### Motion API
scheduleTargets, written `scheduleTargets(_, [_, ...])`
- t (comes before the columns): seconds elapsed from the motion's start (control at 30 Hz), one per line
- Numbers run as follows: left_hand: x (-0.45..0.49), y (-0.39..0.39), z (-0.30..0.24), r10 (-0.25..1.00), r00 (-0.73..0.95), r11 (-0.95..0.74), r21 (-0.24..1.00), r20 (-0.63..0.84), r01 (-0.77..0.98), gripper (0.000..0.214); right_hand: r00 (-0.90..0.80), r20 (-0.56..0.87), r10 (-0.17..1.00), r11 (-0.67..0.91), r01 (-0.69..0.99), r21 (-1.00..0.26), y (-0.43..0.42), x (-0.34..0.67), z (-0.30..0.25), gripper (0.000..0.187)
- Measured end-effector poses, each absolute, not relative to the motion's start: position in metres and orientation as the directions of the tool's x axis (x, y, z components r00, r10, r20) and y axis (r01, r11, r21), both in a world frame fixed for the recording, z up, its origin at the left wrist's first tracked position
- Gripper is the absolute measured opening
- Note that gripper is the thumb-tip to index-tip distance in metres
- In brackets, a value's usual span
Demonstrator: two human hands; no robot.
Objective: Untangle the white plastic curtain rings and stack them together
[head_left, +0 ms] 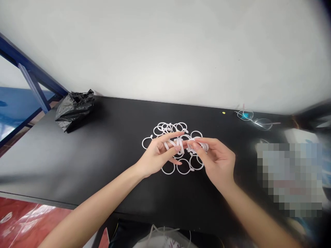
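Observation:
White rings [183, 166], thin and each with a small knob, lie in a loose cluster on the black table. Over the cluster, my left hand [157, 151] has a few white loops [179, 146] around its middle fingers, with the thumb pressed near them. Thumb and fingertips of my right hand [218, 156] are closed on a bunch of white rings [203, 146], right beside the left fingertips. Both hands partly cover the rings beneath, and how the held rings are linked cannot be made out.
A crumpled black plastic bag [74, 109] sits at the back left of the table [116, 113]. Eyeglasses [262, 123] rest at the back right near a yellow speck [223, 113]. A blurred-out item [289, 179] lies right. The white wall [165, 51] bounds the back.

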State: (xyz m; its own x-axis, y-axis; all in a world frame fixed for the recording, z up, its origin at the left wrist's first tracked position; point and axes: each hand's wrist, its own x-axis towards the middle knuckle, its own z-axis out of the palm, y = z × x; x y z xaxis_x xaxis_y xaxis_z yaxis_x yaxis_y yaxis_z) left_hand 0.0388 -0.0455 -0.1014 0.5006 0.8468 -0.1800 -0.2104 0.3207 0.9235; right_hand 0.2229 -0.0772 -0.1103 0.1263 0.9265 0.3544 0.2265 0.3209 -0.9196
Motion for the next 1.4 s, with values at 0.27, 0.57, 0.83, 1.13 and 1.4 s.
scheduleTargets(0.27, [0.041,-0.056,-0.106,0.765,0.638,0.385,0.859,-0.092,-0.338,0.045,-0.018,0.554,0.832,0.494,0.478,-0.726,-0.081,0.214,-0.114,0.028])
scheduleTargets(0.57, [0.036,-0.062,-0.098,0.686,0.722,0.255,0.958,-0.085,-0.129,0.057,0.021,0.611,0.792,0.487,0.582,-0.651,-0.079,0.215,-0.112,0.019])
scheduleTargets(0.83, [0.039,-0.053,-0.100,0.833,0.552,0.164,0.969,-0.037,-0.183,0.043,0.003,0.575,0.818,0.468,0.578,-0.669,-0.075,0.218,-0.107,0.012])
scheduleTargets(1.13, [0.041,-0.054,-0.099,0.791,0.605,0.339,0.890,-0.094,-0.306,0.048,-0.040,0.591,0.806,0.532,0.486,-0.693,-0.078,0.216,-0.111,0.021])
scheduleTargets(1.4, [0.044,-0.053,-0.105,0.841,0.533,0.320,0.879,-0.092,-0.353,0.037,0.066,0.511,0.857,0.447,0.398,-0.801,-0.081,0.221,-0.115,0.032])
